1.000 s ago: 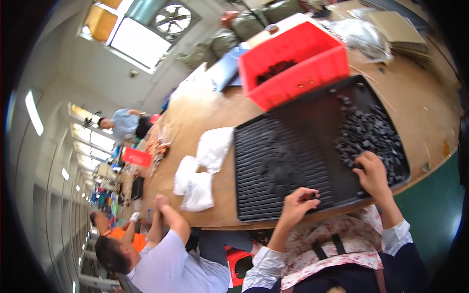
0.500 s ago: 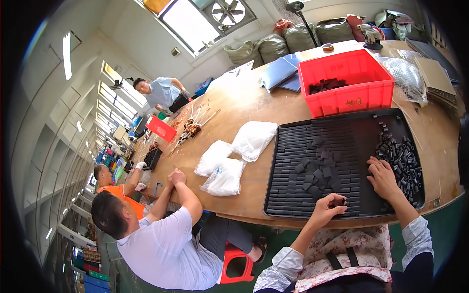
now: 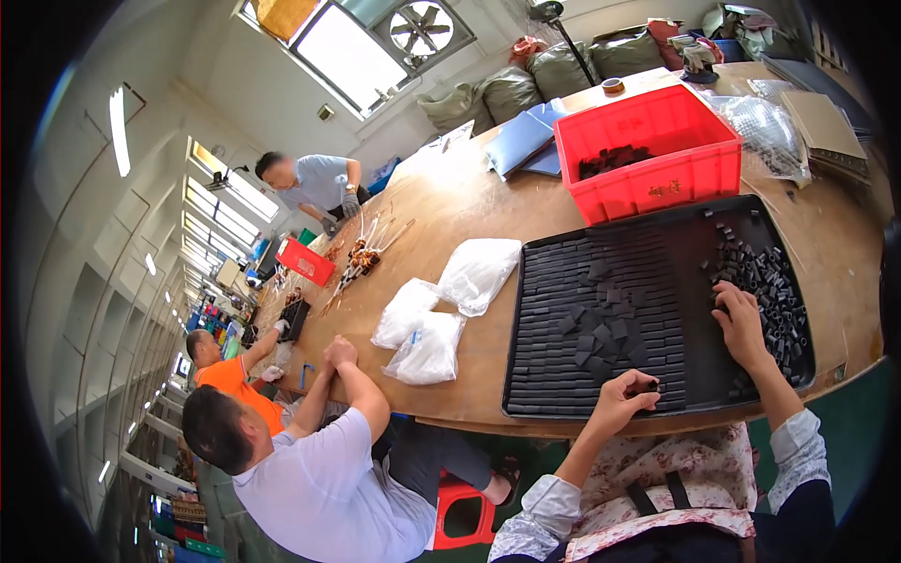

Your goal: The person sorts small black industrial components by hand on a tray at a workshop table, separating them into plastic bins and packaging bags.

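My left hand (image 3: 623, 402) is closed in a pinch at the near edge of a black tray (image 3: 695, 328). A small black tube (image 3: 654, 386) shows at its fingertips, mostly covered by them. My right hand (image 3: 740, 324) is over the tray's right part, fingers bent and thumb apart, beside a loose heap of short black tubes (image 3: 781, 314). Whether its fingertips touch a tube is hard to see. Close-set rows of black pieces (image 3: 554, 319) fill the tray's left part, with loose flat black pieces (image 3: 605, 333) scattered on top.
Behind the tray stands a red bin (image 3: 657, 192) with black pieces inside. White plastic bags (image 3: 479, 274) lie left of it, and blue folders (image 3: 522, 141) farther back. A person in a white shirt (image 3: 319, 469) sits at my left; others work farther along the table.
My right hand has moved slightly away from me, to the edge of the tube heap, its fingers drawn closer together. The left hand keeps its pinch. The far person now bends over the table.
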Demonstrator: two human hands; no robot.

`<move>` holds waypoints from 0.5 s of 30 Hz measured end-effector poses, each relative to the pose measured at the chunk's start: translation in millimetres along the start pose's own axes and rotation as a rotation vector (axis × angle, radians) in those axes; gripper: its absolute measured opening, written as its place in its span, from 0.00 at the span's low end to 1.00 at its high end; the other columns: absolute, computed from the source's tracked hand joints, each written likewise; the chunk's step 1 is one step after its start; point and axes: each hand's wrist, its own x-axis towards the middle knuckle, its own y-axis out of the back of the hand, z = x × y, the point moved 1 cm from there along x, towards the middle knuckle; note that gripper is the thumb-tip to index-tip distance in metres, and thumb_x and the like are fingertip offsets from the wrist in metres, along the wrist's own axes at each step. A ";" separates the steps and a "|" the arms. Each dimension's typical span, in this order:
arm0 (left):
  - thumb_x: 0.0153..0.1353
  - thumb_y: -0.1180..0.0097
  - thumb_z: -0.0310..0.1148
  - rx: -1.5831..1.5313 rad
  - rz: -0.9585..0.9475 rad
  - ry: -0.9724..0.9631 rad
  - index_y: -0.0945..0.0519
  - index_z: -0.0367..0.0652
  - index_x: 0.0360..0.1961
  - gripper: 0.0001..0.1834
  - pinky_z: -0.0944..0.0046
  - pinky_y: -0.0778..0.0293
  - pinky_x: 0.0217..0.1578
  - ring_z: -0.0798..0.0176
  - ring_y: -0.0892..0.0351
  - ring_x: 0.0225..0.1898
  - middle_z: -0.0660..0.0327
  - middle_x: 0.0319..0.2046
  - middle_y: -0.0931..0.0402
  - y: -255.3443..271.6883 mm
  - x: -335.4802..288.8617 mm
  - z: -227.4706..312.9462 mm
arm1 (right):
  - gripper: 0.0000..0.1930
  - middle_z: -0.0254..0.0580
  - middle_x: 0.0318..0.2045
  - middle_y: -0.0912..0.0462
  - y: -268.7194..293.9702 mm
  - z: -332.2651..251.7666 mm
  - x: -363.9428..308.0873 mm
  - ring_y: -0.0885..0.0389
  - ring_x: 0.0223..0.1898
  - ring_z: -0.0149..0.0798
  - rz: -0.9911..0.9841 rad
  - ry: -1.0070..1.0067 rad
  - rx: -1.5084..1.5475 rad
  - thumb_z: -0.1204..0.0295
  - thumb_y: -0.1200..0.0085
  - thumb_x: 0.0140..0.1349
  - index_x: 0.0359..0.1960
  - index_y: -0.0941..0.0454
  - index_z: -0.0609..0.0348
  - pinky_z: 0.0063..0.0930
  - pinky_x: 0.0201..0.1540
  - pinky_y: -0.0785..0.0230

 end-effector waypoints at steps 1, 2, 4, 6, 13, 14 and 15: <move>0.54 0.41 0.25 0.037 0.001 0.008 0.24 0.35 0.39 0.11 0.72 0.26 0.34 0.72 0.23 0.32 0.62 0.30 0.23 0.8 -1.3 0.3 | 0.11 0.40 0.43 0.25 4.2 -8.7 0.7 0.30 0.51 0.43 -0.017 0.015 0.004 0.78 0.43 0.48 0.32 0.32 0.57 0.35 0.51 0.42; 0.54 0.41 0.25 0.026 0.024 0.006 0.24 0.35 0.39 0.11 0.72 0.26 0.34 0.72 0.23 0.32 0.62 0.30 0.23 -0.7 -1.1 1.2 | 0.11 0.39 0.39 0.25 10.4 -20.3 -0.8 0.30 0.47 0.43 0.028 0.051 0.004 0.78 0.43 0.46 0.31 0.30 0.56 0.34 0.48 0.43; 0.54 0.42 0.24 0.068 0.024 0.036 0.23 0.35 0.37 0.09 0.74 0.28 0.31 0.73 0.24 0.28 0.63 0.26 0.24 -0.6 -3.8 9.3 | 0.10 0.37 0.31 0.26 15.4 -48.2 -3.9 0.30 0.39 0.43 0.110 0.124 0.017 0.80 0.42 0.41 0.27 0.27 0.56 0.34 0.43 0.43; 0.52 0.41 0.22 0.029 -0.001 0.026 0.23 0.34 0.36 0.09 0.73 0.29 0.30 0.73 0.26 0.25 0.63 0.25 0.24 -5.0 2.0 9.2 | 0.10 0.39 0.30 0.26 17.9 -61.3 -17.6 0.30 0.37 0.44 0.090 0.064 0.104 0.81 0.43 0.41 0.27 0.28 0.58 0.34 0.42 0.41; 0.50 0.40 0.21 -0.044 0.023 0.021 0.23 0.33 0.35 0.10 0.73 0.28 0.28 0.73 0.25 0.25 0.62 0.25 0.24 -4.5 5.3 9.1 | 0.05 0.32 0.29 0.25 -25.7 -82.9 -51.5 0.30 0.29 0.23 -0.127 -0.369 1.034 0.80 0.46 0.55 0.29 0.29 0.61 0.15 0.34 0.37; 0.50 0.40 0.21 -0.033 0.036 0.014 0.23 0.32 0.35 0.10 0.73 0.28 0.27 0.73 0.25 0.25 0.62 0.26 0.24 -3.8 4.6 8.6 | 0.05 0.32 0.29 0.25 -27.5 -85.7 -49.9 0.30 0.29 0.23 -0.137 -0.374 1.035 0.80 0.46 0.55 0.29 0.29 0.61 0.15 0.34 0.37; 0.49 0.39 0.21 -0.076 0.038 0.021 0.22 0.32 0.35 0.10 0.73 0.27 0.27 0.72 0.25 0.25 0.61 0.27 0.23 -4.1 5.6 9.1 | 0.05 0.32 0.28 0.25 -29.4 -86.9 -46.7 0.29 0.29 0.22 -0.218 -0.477 1.113 0.78 0.45 0.56 0.30 0.30 0.61 0.15 0.33 0.36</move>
